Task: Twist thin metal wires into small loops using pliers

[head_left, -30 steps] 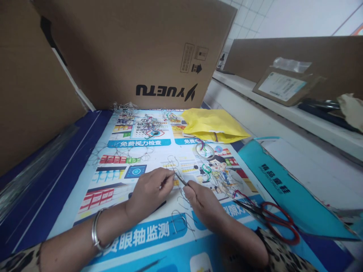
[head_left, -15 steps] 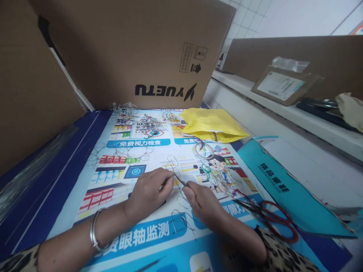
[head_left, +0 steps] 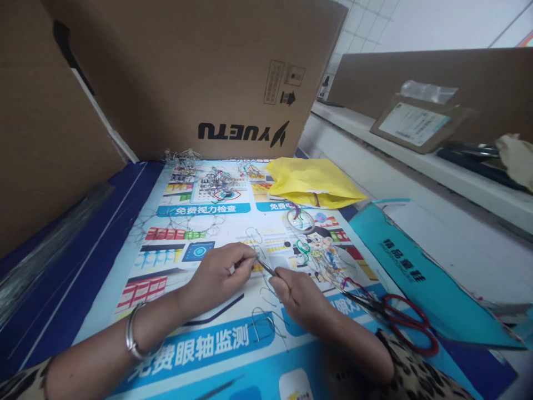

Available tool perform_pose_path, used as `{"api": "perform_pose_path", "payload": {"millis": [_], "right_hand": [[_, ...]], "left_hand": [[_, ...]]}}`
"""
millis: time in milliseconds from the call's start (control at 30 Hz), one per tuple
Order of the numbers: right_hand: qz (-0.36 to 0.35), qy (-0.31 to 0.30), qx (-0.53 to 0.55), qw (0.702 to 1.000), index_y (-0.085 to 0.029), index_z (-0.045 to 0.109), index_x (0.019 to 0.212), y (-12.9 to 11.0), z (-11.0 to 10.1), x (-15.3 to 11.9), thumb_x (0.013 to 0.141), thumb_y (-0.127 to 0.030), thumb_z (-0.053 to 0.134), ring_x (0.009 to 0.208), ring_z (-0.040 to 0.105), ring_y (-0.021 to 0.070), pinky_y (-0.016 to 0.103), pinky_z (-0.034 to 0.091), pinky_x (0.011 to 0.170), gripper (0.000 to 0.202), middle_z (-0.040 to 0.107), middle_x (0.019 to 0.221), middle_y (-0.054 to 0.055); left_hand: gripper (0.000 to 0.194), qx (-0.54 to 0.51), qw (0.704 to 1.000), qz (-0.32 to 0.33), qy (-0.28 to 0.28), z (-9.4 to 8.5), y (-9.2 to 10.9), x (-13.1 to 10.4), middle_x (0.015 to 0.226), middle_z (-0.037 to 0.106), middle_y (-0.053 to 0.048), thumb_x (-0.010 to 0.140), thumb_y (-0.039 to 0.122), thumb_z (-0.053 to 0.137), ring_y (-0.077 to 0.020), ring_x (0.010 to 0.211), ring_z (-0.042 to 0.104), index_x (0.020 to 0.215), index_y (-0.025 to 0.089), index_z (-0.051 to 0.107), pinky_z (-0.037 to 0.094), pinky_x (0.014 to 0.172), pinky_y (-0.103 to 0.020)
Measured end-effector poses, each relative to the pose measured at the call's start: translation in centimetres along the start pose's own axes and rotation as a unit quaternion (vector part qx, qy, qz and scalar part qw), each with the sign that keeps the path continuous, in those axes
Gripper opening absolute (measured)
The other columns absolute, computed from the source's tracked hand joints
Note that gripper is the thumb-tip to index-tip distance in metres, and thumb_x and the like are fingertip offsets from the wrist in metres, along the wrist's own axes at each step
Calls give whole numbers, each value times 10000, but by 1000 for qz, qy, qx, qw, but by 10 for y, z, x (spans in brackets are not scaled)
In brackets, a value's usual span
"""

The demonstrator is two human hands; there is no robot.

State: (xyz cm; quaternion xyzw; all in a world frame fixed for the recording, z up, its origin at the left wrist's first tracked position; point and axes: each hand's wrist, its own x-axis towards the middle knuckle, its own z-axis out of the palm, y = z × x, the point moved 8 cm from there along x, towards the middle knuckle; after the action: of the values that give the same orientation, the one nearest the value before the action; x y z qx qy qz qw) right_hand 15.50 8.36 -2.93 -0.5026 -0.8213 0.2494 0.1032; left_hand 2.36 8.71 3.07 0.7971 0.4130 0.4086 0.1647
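Observation:
Over the middle of the printed poster, my right hand (head_left: pixel 297 291) is closed around a thin metal tool (head_left: pixel 265 267) whose tip points left. Just left of that tip, my left hand (head_left: pixel 227 269) is closed in a pinch; what its fingertips hold is too small to make out. Thin bent wires (head_left: pixel 268 325) lie on the poster below the hands. A ring-shaped roll (head_left: pixel 300 220) and green wire (head_left: pixel 303 251) lie beyond my right hand. Red-handled scissors (head_left: pixel 410 325) rest to the right, by a tangle of wires.
A tall cardboard box (head_left: pixel 200 72) stands at the back. A yellow bag (head_left: pixel 312 180) lies before it, with wire tangles (head_left: pixel 220 180) to its left. A teal cardboard piece (head_left: pixel 428 278) is at the right, below a white ledge (head_left: pixel 353 125) holding a package (head_left: pixel 410 125).
My left hand and forearm have shifted slightly left and up, with the fingertips still by the tool's tip. My right hand has barely moved and still holds the tool.

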Motion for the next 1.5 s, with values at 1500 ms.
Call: {"api": "perform_pose_path", "payload": {"millis": [1500], "right_hand": [[22, 4, -22, 1000, -205, 392, 693, 4, -5, -2, 915, -393, 280, 550, 461, 123, 226, 194, 513, 312, 511, 597, -16]], "left_hand": [[223, -96, 962, -171, -189, 36, -27, -7, 551, 580, 43, 821, 216, 451, -81, 513, 510, 761, 182, 663, 362, 505, -177]]}}
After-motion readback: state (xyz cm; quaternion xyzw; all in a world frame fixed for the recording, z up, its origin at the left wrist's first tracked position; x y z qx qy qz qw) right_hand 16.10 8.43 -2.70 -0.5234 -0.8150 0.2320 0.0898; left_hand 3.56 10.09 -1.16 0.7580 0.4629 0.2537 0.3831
